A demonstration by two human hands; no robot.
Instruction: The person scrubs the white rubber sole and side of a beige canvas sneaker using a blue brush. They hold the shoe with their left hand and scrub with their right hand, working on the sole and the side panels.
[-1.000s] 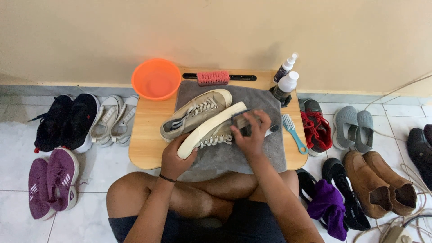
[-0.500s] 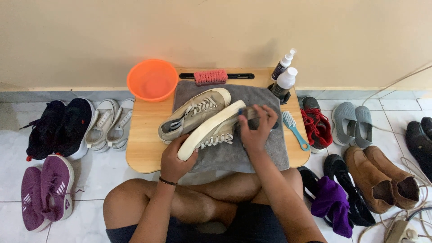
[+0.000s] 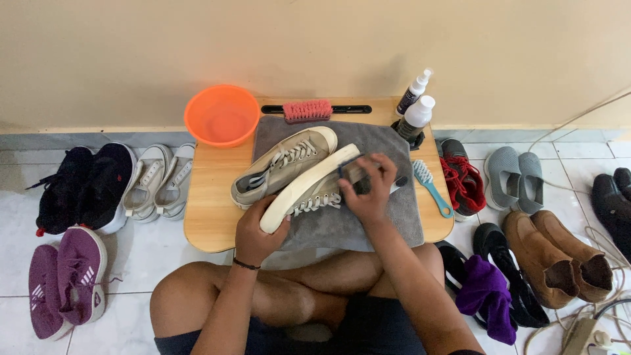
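Note:
A beige sneaker (image 3: 309, 190) lies on its side on a grey towel (image 3: 388, 217), its white sole facing up. My left hand (image 3: 257, 233) grips the heel end of that sneaker. My right hand (image 3: 369, 190) is closed on a small dark brush and presses it against the sneaker's toe end. A second beige sneaker (image 3: 282, 164) lies upright just behind it on the towel. The towel covers a low wooden table (image 3: 207, 217) in front of my crossed legs.
An orange basin (image 3: 222, 115), a pink brush (image 3: 307, 110), two spray bottles (image 3: 415, 108) and a blue brush (image 3: 432, 187) sit on the table. Pairs of shoes line the tiled floor: black (image 3: 82, 187), white (image 3: 158, 181), purple (image 3: 66, 279) left; red-laced, grey (image 3: 516, 174), brown (image 3: 559, 256) right.
My right hand has shifted a little along the sneaker's toe end with the brush. The camera view has drifted slightly. My left hand keeps its hold.

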